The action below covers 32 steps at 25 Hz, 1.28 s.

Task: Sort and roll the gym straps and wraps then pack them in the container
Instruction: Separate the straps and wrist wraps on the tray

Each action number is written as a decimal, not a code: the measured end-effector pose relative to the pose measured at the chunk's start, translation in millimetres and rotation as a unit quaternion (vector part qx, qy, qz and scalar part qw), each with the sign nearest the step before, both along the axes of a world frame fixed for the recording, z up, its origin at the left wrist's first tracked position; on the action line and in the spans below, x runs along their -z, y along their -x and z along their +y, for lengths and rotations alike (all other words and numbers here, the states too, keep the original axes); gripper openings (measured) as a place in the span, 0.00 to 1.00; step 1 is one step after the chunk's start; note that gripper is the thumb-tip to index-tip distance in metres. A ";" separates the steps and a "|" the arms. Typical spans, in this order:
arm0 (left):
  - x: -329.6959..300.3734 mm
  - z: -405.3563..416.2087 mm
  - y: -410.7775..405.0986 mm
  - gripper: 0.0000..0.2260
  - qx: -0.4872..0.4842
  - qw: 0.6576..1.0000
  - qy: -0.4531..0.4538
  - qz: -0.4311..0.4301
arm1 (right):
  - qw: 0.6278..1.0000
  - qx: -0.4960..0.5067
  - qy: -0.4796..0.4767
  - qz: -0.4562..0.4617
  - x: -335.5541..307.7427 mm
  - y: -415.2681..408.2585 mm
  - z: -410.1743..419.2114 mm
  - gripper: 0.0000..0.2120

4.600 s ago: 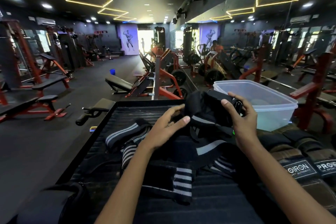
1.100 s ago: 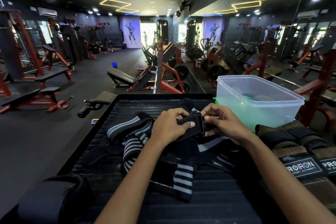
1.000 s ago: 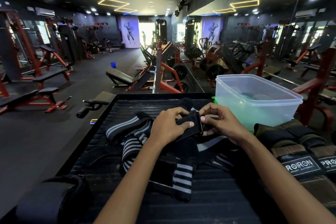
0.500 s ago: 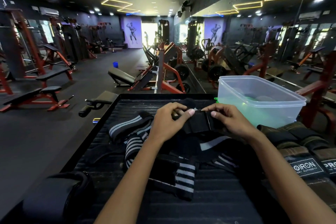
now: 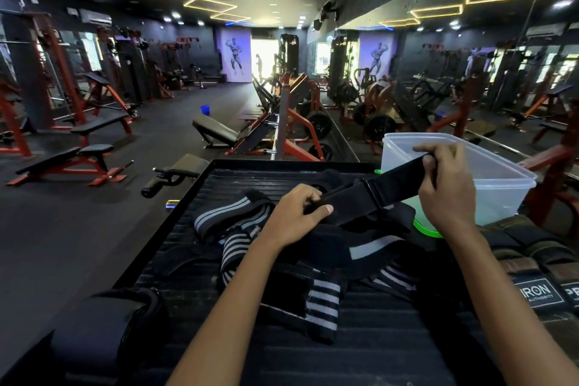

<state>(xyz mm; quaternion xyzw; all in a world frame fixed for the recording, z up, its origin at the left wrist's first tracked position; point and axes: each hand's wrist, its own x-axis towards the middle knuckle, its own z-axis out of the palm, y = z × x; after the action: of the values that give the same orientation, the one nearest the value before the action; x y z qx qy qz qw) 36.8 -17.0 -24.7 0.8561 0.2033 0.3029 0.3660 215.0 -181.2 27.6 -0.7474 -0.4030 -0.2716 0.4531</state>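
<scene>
- Two hands in frame, both closed on one black strap [image 5: 380, 188] stretched taut between them at centre right.
- Left hand [image 5: 297, 215] at centre, thumb and curled fingers pinching the strap's lower end just above the heap of wraps.
- Right hand [image 5: 446, 188] higher and further right, fingers wrapped round the strap's upper end, in front of the container.
- Strap slanting up from lower left to upper right, clear of the worktop [image 5: 250, 175]; a band or buckle crossing it about midway, too dark to make out.
- One clear plastic container [image 5: 501, 194] at right centre, open-topped, standing on the worktop's far right; near wall partly hidden by the right hand and the strap.
- One green edge [image 5: 426, 229] showing at the container's base, mostly covered; cannot tell what.
- Heap of striped wraps [image 5: 232, 216] in the middle of the worktop, black with grey-white stripes; at least three striped sections visible, but overlapping, so no sure count.
- Two padded pieces with white lettering [image 5: 532, 291] at lower right, the lettering cut off by the frame edge and the right forearm.
- One dark padded item [image 5: 106, 332] at lower left, partly cut off, form unclear.
</scene>
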 end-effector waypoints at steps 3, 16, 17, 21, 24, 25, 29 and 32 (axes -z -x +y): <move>-0.3 -1.9 2.2 0.10 -0.005 0.998 0.055 0.017 | 0.983 0.083 0.142 -0.077 7.1 3.6 0.5 0.07; -3.9 -4.7 2.3 0.20 0.044 0.996 0.075 -0.012 | 0.853 -0.173 0.296 0.394 14.6 13.0 47.7 0.08; -4.3 -4.9 2.3 0.21 0.045 0.996 0.080 -0.014 | 0.839 -0.200 0.267 0.430 16.0 13.2 45.1 0.05; -8.2 -15.1 -2.3 0.14 0.025 0.998 0.047 -0.023 | 0.823 -0.278 0.182 0.461 24.7 12.2 43.1 0.06; -8.2 -18.6 -7.0 0.26 -0.027 0.999 0.000 -0.023 | 0.870 -0.257 0.078 0.414 14.9 8.9 41.3 0.08; -9.7 -20.3 -7.8 0.32 -0.036 0.999 0.008 -0.025 | 0.875 -0.263 0.052 0.403 10.5 6.5 37.9 0.09; -20.3 -26.2 -12.7 0.34 -0.058 0.994 0.088 0.006 | 0.853 -0.346 0.141 0.363 6.2 10.5 28.3 0.05; -21.2 -28.3 -15.3 0.32 -0.055 0.994 0.087 0.038 | 0.871 -0.346 0.133 0.324 6.7 14.1 31.6 0.07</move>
<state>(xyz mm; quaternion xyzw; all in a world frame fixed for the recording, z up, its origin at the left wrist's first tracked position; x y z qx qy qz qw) 52.1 -45.3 -3.6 0.8193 0.2893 0.2712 0.4142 200.9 -149.7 20.8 -0.6595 -0.4986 0.2159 0.5195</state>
